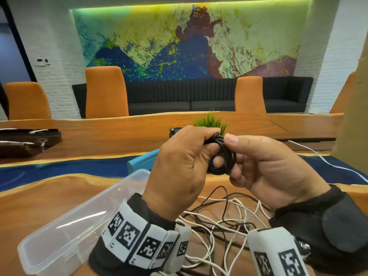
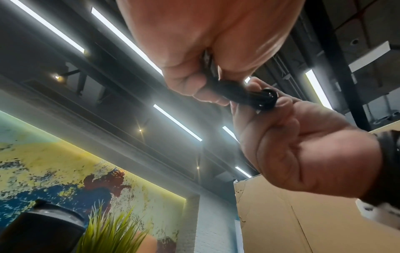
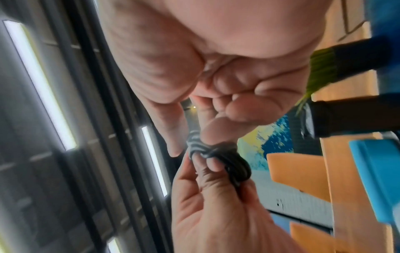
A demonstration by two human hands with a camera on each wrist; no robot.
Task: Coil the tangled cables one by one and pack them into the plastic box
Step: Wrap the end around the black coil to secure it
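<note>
A small black coiled cable (image 1: 222,156) is held up above the table between both hands. My left hand (image 1: 183,162) grips its left side, fingers curled round it, with one fingertip showing through the loop. My right hand (image 1: 264,168) pinches the coil's right side between thumb and fingers. The left wrist view shows the black coiled cable (image 2: 255,98) end-on between the two hands; in the right wrist view the black coiled cable (image 3: 225,159) is blurred. A clear plastic box (image 1: 65,232) lies open at the lower left. Tangled white and black cables (image 1: 225,222) lie on the table under my wrists.
A blue lid (image 1: 142,161) lies behind the box. A green plant (image 1: 209,121) and a dark object stand beyond my hands. A white cable (image 1: 326,162) trails off to the right, where a cardboard panel (image 1: 354,108) stands. Dark trays (image 1: 25,140) sit at far left; orange chairs line the far side.
</note>
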